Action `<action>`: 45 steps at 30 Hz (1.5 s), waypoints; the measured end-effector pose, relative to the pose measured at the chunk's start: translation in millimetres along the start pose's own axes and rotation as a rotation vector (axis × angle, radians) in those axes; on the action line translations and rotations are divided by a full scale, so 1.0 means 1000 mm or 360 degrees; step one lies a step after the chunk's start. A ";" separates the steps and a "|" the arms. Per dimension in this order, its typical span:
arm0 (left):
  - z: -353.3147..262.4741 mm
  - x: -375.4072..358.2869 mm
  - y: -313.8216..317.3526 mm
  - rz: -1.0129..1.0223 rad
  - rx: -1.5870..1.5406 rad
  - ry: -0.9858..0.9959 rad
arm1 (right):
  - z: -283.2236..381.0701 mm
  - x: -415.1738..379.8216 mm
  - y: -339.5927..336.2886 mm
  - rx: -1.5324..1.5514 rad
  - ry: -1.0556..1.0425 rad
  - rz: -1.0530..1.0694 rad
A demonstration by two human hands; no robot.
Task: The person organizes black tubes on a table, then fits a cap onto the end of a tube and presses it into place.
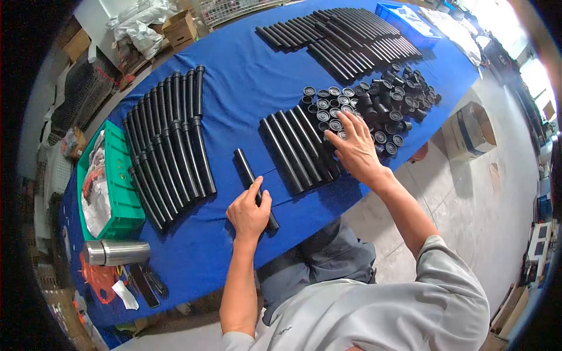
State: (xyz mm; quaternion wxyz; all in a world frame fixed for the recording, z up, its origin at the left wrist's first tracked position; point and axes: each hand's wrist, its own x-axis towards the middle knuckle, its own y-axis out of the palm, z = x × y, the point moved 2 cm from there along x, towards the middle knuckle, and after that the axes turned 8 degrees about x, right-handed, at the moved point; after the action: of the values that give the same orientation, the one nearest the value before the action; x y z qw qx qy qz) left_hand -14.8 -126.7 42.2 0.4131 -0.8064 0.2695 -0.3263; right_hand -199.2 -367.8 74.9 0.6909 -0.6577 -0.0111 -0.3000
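a blue-covered table [246, 88] fills the frame above a bare concrete floor. the left hand [249, 213], at lower centre, is clamped on a single black tube [246, 169] lying alone on the cloth, its near end hidden under the palm. the right hand [356, 149], fingers spread, rests on a pile of black caps [374, 105] (what the fingertips grip cannot be told). open cloth separates a tube row [298, 149] from stacked tubes [170, 140]. a green crate [120, 193] at left holds plastic bags.
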 end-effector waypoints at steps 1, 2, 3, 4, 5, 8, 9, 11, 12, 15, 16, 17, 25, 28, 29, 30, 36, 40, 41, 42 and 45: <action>0.000 0.000 -0.001 0.0023 0.0003 -0.0016 | -0.002 0.001 0.005 -0.0028 -0.0044 0.0022; 0.000 0.000 0.000 -0.0014 -0.0007 0.0007 | -0.003 0.002 0.008 -0.0058 -0.0087 0.0041; 0.000 0.001 0.000 -0.0010 -0.0005 0.0005 | -0.003 0.004 0.009 -0.0091 -0.0131 0.0056; 0.001 0.001 0.001 -0.0006 -0.0003 0.0002 | 0.000 0.006 0.006 -0.0099 -0.0109 0.0120; 0.001 0.000 0.000 0.0000 -0.0003 -0.0002 | -0.001 0.007 0.009 -0.0071 -0.0123 0.0106; 0.000 0.001 0.000 -0.0021 -0.0002 0.0013 | -0.006 0.007 0.014 -0.0012 -0.0149 0.0089; 0.001 0.001 0.001 -0.0037 -0.0016 0.0025 | -0.005 0.008 0.012 -0.0006 -0.0148 0.0098; 0.005 0.000 0.004 -0.0067 -0.0043 0.0042 | -0.003 0.009 0.003 0.0000 -0.0156 0.0049; 0.005 0.000 0.004 -0.0087 -0.0044 0.0046 | -0.001 0.008 -0.005 0.0001 -0.0164 -0.0006; 0.004 -0.002 0.004 -0.0102 -0.0060 0.0062 | 0.017 0.002 -0.044 0.0183 -0.0099 -0.0175; 0.005 -0.001 0.005 -0.0109 -0.0073 0.0073 | 0.023 -0.006 -0.054 0.0330 -0.0013 -0.0155; 0.005 0.000 0.005 -0.0113 -0.0087 0.0082 | 0.030 -0.017 -0.061 0.0476 0.0079 -0.0133; 0.007 0.000 0.007 -0.0041 -0.0049 0.0075 | 0.042 -0.090 -0.022 0.0692 0.0483 0.0272; 0.005 0.002 0.005 -0.0058 -0.0042 0.0076 | 0.040 -0.093 -0.013 0.0689 0.0515 0.0295; 0.006 0.000 0.006 -0.0072 -0.0043 0.0092 | 0.041 -0.096 -0.015 0.0705 0.0521 0.0280; 0.005 0.001 0.006 -0.0056 -0.0046 0.0079 | 0.041 -0.098 -0.018 0.0693 0.0558 0.0261; 0.001 0.000 0.000 -0.0050 -0.0153 0.0038 | 0.070 -0.098 -0.058 0.0966 0.0547 0.0042; -0.004 -0.025 -0.022 -0.0152 -0.0321 0.0025 | 0.100 -0.093 -0.027 0.1412 0.0216 0.0319; -0.011 -0.036 -0.033 -0.0168 -0.0328 -0.0020 | 0.109 -0.087 -0.018 0.1504 0.0136 0.0373; -0.013 -0.047 -0.042 -0.0198 -0.0272 -0.0027 | 0.119 -0.082 -0.011 0.1591 0.0061 0.0434; -0.015 -0.073 -0.067 -0.0042 -0.0063 -0.0247 | 0.145 -0.066 0.010 0.1934 -0.0091 0.0637</action>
State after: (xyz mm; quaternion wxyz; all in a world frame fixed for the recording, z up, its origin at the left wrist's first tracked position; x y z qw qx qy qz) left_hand -61.8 -47.7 82.7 0.4124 -0.8407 0.2325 -0.2627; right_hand -193.9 -209.1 58.0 0.9826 -0.1459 -0.0747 -0.0878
